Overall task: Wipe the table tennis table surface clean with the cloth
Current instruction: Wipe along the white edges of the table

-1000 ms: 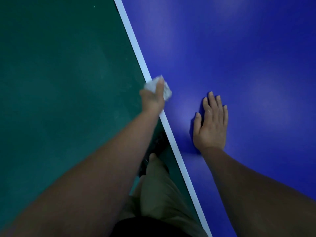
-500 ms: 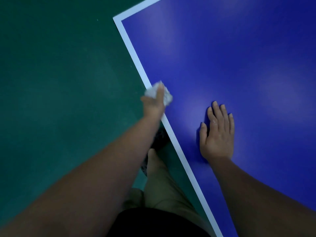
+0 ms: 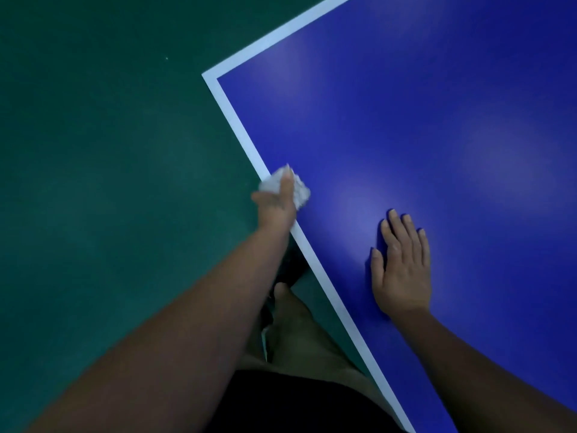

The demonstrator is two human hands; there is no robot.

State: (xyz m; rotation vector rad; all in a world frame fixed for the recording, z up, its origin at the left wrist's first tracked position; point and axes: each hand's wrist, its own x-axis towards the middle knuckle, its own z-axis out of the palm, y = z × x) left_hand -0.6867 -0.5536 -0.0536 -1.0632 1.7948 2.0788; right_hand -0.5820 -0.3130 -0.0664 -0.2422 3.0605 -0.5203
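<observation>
The blue table tennis table (image 3: 421, 120) with a white edge line fills the right side of the head view. My left hand (image 3: 276, 203) grips a crumpled white cloth (image 3: 298, 190) and holds it against the table's left edge, on the white line. My right hand (image 3: 402, 267) lies flat on the blue surface to the right of the cloth, fingers straight and together, palm down. The table's far left corner (image 3: 207, 77) shows above my left hand.
Dark green floor (image 3: 109, 182) spreads to the left of the table. My leg and foot (image 3: 290, 314) stand close beside the table's left edge, below my left arm.
The view has shifted so the table's far left corner has come into sight. My left hand with the cloth stays on the white edge line; my right hand stays flat on the table.
</observation>
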